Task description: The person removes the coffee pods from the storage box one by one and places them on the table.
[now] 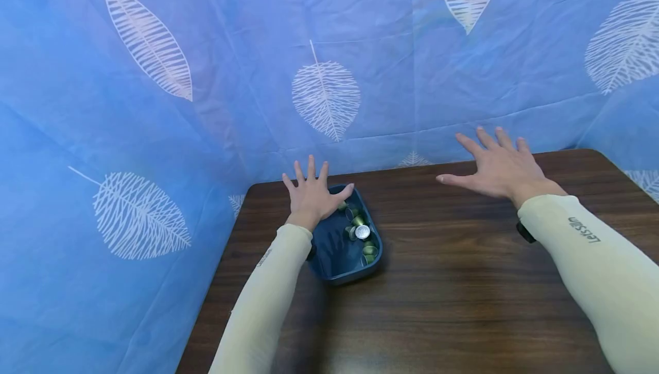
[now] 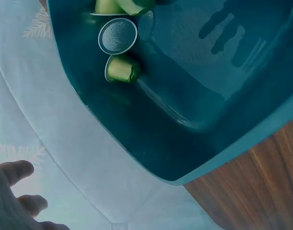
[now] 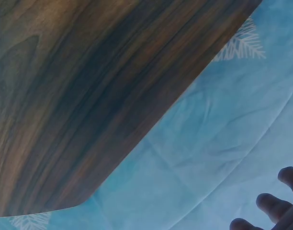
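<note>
My left hand point(image 1: 311, 198) hovers over the far part of a dark blue tray point(image 1: 379, 248), fingers spread and holding nothing. Several green coffee capsules point(image 1: 369, 251) lie along the tray's right side; one shows its silver lid point(image 1: 362, 232) facing up. In the left wrist view, a capsule on its side point(image 2: 122, 69) lies beside one with a round grey face point(image 2: 118, 36). The left hand's shadow falls on the tray floor. Off to the right, my right hand point(image 1: 501, 169) is held above the table's far edge, fingers spread, with nothing in it.
The dark wooden table point(image 1: 453, 294) has rounded far corners. Behind it and to the left hangs a blue cloth point(image 1: 237, 76) with white leaf prints. Pale sleeves point(image 1: 582, 259) cover both forearms, and a dark band point(image 1: 525, 232) shows at the right wrist.
</note>
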Action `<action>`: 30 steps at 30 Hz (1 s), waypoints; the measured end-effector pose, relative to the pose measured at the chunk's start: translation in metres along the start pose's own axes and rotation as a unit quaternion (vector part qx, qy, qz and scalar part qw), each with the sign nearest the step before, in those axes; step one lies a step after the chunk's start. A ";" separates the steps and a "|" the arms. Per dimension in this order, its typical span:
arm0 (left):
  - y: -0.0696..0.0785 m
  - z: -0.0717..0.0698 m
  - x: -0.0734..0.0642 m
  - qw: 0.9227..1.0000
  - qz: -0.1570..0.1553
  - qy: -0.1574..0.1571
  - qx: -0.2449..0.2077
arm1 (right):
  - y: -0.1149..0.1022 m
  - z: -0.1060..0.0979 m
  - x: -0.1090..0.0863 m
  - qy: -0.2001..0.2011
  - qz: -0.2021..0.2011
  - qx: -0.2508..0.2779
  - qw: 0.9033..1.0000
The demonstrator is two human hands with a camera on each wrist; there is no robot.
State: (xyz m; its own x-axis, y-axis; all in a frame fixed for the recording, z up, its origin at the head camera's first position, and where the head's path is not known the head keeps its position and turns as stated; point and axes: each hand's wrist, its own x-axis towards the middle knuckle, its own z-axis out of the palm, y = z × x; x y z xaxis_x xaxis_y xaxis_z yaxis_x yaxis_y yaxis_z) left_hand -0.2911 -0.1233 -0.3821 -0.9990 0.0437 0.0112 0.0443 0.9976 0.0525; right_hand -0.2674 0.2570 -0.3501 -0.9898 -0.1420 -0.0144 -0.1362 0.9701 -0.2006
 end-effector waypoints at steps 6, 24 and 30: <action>-0.001 0.003 -0.011 0.999 0.026 0.004 -0.026 | -0.008 0.000 0.005 0.002 -0.019 -0.005 1.000; -0.012 0.027 -0.071 0.994 0.089 0.017 -0.059 | -0.041 0.018 -0.001 0.020 -0.085 -0.021 0.996; -0.017 0.035 -0.087 0.994 0.088 0.008 -0.069 | -0.055 0.029 -0.003 0.025 -0.103 -0.023 0.994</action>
State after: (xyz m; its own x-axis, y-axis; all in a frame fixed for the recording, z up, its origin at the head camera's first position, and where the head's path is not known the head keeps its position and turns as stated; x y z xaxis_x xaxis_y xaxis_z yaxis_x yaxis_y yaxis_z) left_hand -0.2048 -0.1419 -0.4189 -0.9756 0.2142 0.0477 0.2193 0.9580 0.1849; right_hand -0.2559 0.1984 -0.3674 -0.9414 -0.3299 0.0706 -0.3370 0.9296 -0.1494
